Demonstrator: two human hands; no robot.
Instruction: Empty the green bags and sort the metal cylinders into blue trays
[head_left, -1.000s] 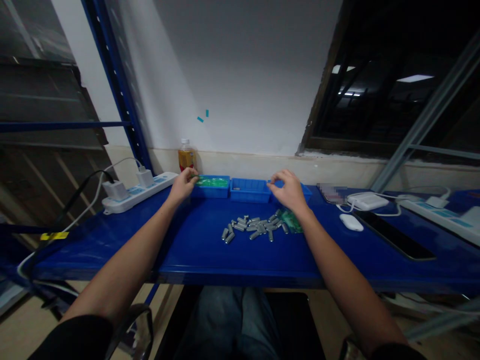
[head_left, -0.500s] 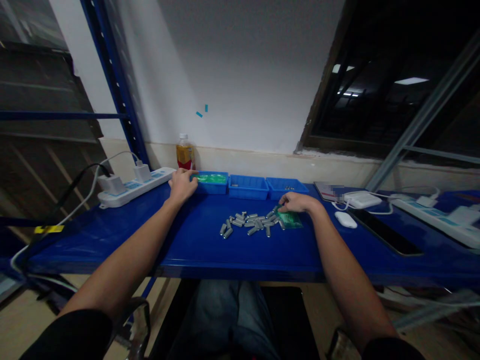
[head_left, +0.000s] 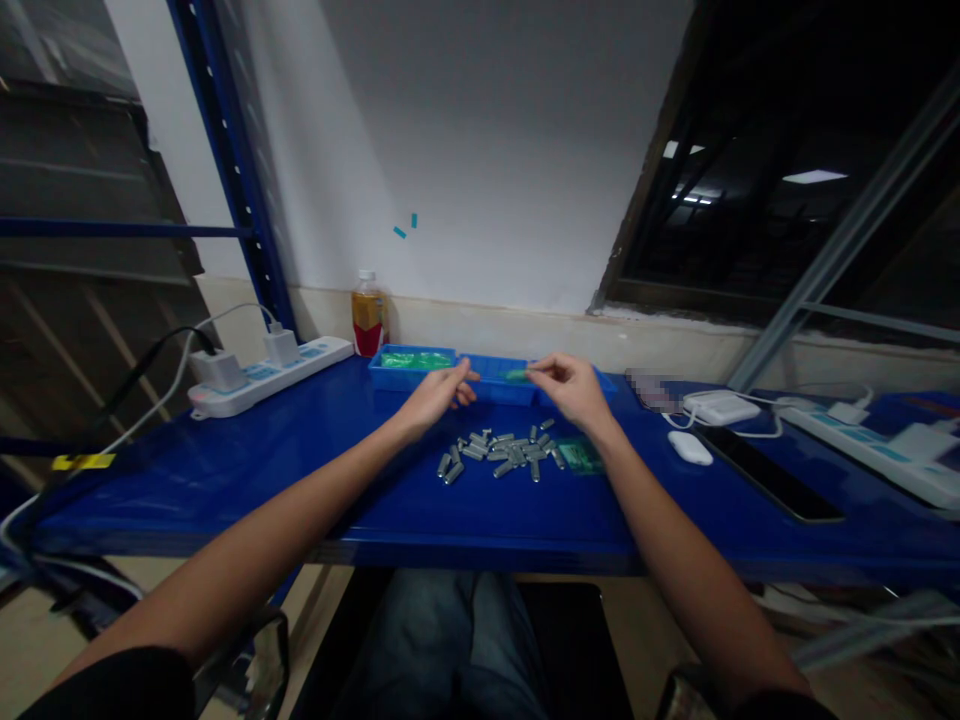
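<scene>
The right hand (head_left: 574, 390) was nearly closed, thumb and forefinger pinched together at the end of a small green piece (head_left: 516, 376), which showed in front of the middle bin (head_left: 501, 393); whether the piece was above the bin or inside it could not be told. The left hand (head_left: 439, 395) was partly open, thumb up and fingers loosely curled, near where the left bin (head_left: 401, 380) met the middle one; it could not be told whether anything lay between its fingers. Green packets (head_left: 412, 359) filled the left bin. The right hand blocked much of the right bin (head_left: 606, 385) from sight, and the left hand hid the near corner of the left bin.

On the blue table (head_left: 397, 505), nearer the person, silver cylinders (head_left: 517, 455) lay in a loose heap, several touching, and a flat green bag (head_left: 579, 456) lay just beside them, its right edge running behind the right forearm.

A bottle (head_left: 368, 318) stood behind the left bin, close to the wall. A white power strip (head_left: 274, 378) with plugs in it took up the table's far left. To the right were a white case (head_left: 690, 448), a dark phone (head_left: 772, 475), a white charger (head_left: 721, 407) with its cable and a second power strip (head_left: 874, 445), all well apart from the cylinders.
</scene>
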